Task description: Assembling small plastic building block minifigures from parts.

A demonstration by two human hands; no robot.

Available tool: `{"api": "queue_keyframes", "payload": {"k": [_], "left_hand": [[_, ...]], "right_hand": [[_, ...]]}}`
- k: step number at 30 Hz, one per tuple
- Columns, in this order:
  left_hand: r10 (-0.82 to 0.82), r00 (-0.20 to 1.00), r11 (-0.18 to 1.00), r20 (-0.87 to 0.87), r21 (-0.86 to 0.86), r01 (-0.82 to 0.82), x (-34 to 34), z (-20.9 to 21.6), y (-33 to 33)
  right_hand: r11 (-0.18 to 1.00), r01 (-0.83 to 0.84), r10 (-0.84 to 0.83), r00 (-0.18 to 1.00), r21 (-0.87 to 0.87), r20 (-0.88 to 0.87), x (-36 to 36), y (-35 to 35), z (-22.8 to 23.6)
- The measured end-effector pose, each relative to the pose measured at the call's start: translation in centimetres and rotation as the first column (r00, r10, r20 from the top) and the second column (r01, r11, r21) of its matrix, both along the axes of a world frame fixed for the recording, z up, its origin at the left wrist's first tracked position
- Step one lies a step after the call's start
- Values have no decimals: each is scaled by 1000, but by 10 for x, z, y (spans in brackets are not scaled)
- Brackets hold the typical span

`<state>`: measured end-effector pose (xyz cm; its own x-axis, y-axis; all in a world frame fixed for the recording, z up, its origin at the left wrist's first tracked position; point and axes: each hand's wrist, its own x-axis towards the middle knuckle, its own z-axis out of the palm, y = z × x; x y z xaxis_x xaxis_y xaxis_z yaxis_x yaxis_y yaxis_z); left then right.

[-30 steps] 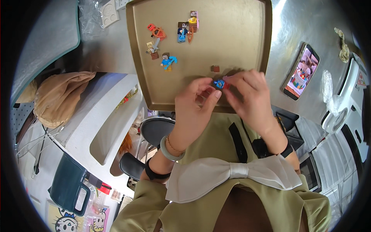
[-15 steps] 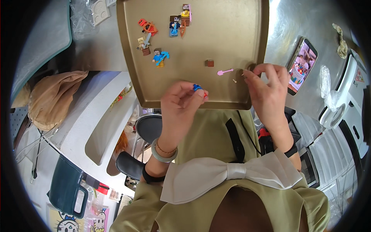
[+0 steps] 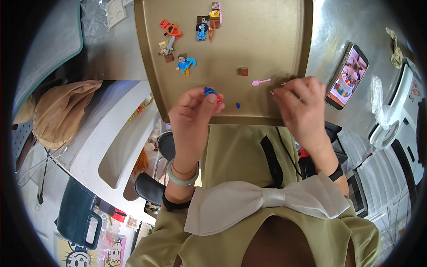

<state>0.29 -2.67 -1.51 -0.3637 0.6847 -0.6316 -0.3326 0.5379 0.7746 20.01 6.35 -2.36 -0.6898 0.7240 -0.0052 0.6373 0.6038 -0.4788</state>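
My left hand (image 3: 192,111) is closed in a pinch around a small blue and red toy piece (image 3: 210,92) above the near edge of the gold tray (image 3: 173,113). Over the tray's near right corner, my right hand (image 3: 304,102) has its fingers drawn together, with the fingertips at a tiny pale piece (image 3: 272,92); whether they grip it is unclear. Between the hands lie a tiny blue piece (image 3: 238,106), a pink toy guitar-shaped piece (image 3: 261,82) and a brown block (image 3: 243,71). Another thin pale piece (image 3: 283,83) rests beside my right fingers.
Several toy minifigures lie at the tray's left, among them one with a blue pickaxe (image 3: 183,65) and a red one (image 3: 170,29). Right of the tray, a phone (image 3: 348,76) displays a decorated cake. A brown bag (image 3: 62,115) and a dark green jug (image 3: 74,213) are at the left.
My left hand has moved left with the blue and red piece, and a tiny blue piece now shows on the tray. My right hand has shifted down and left to the pale piece.
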Motion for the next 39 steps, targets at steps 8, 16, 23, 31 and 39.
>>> {"api": "queue_keyframes", "payload": {"k": [8, 16, 23, 31, 39], "left_hand": [[1, 999, 999, -44, 34, 1, 3, 1, 0], [16, 999, 1000, 41, 9, -16, 3, 5, -3], [-16, 979, 996, 203, 92, -3, 6, 8, -3], [-91, 966, 975, 241, 217, 38, 9, 8, -1], [-119, 963, 971, 242, 230, 62, 9, 9, 0]], "right_hand": [[980, -100, 96, 995, -172, -35, -45, -40, -18], [942, -1, -79, 971, -337, -225, -43, -32, -17], [449, -15, -598, 737, -893, -314, -39, -7, 23], [532, -51, -567, 720, -845, -401, -39, -10, 29], [549, -74, -559, 708, -833, -431, -39, -12, 28]]}}
